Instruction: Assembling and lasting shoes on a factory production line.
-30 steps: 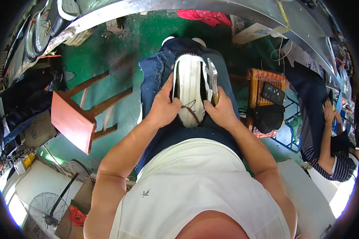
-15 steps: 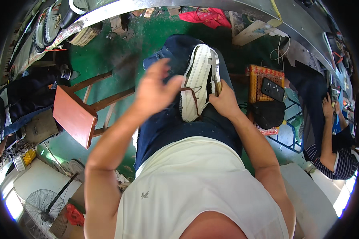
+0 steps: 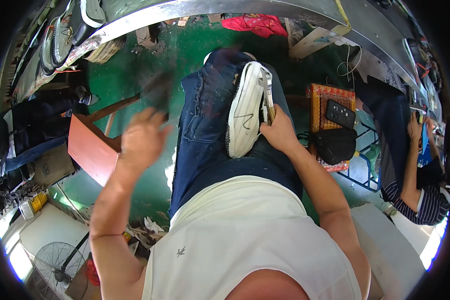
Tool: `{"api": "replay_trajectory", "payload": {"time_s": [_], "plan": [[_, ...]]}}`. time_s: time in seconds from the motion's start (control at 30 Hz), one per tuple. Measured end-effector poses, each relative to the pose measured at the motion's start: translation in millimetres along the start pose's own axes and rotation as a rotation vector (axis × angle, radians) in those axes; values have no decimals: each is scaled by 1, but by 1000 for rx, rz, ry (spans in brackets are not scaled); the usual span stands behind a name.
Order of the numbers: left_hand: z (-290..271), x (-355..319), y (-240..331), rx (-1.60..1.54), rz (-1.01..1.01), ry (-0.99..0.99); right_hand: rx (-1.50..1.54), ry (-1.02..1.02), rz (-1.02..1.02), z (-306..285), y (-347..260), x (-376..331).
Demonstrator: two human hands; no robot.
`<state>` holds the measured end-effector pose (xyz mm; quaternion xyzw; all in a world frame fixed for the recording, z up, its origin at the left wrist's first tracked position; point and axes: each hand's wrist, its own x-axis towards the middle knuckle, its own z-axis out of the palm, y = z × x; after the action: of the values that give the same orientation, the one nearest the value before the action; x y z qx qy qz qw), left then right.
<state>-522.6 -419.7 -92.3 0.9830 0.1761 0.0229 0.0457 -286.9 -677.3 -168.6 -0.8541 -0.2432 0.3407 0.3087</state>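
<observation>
A white canvas-like shoe (image 3: 246, 107) lies sole down on my lap, its toe toward me. A thin dark looped line shows on its upper. At its right side my right hand (image 3: 281, 131) is closed around the brownish handle of a slim metal tool (image 3: 271, 111), whose silvery end lies along the shoe; its exact kind is unclear. My left hand (image 3: 144, 137) is off to the left, clear of the shoe, above the floor by a reddish stool. Motion smears its fingers. A dark blurred shape (image 3: 159, 92) shows just past them; I cannot tell what it is.
The reddish stool (image 3: 92, 150) stands left. On the right, a woven seat (image 3: 320, 107) carries a phone (image 3: 340, 113) and a black pouch (image 3: 335, 145). A metal bench edge (image 3: 195, 9) curves across the far side. Another person (image 3: 410, 195) works at right; a fan (image 3: 60, 272) stands lower left.
My left hand has swung left and toward me, away from the shoe. The brown strip across the shoe is gone from it. My right hand keeps its hold on the tool.
</observation>
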Motion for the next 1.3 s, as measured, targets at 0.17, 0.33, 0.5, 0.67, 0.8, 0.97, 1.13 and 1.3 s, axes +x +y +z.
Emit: {"api": "replay_trajectory", "payload": {"time_s": [0.17, 0.33, 0.5, 0.67, 0.8, 0.97, 1.13, 1.3], "plan": [[60, 59, 104, -617, -332, -357, -32, -116, -82, -11, -12, -1], [85, 39, 112, -798, -321, -97, -197, -463, -87, -78, -33, -31], [77, 35, 130, -801, -220, -117, -222, -533, -380, -86, -21, -17], [113, 31, 131, -970, -218, -81, -784, -622, -393, -101, -67, 3], [94, 66, 138, -1990, -876, -142, -695, -569, -505, -76, -51, 16], [143, 64, 131, -1581, -769, -6, -298, -388, -546, -55, -14, -7], [137, 64, 130, -1154, -647, 69, -596, -248, -605, -73, -33, 6], [132, 64, 122, -958, -267, 275, -455, -261, -437, -62, -18, 27]]}}
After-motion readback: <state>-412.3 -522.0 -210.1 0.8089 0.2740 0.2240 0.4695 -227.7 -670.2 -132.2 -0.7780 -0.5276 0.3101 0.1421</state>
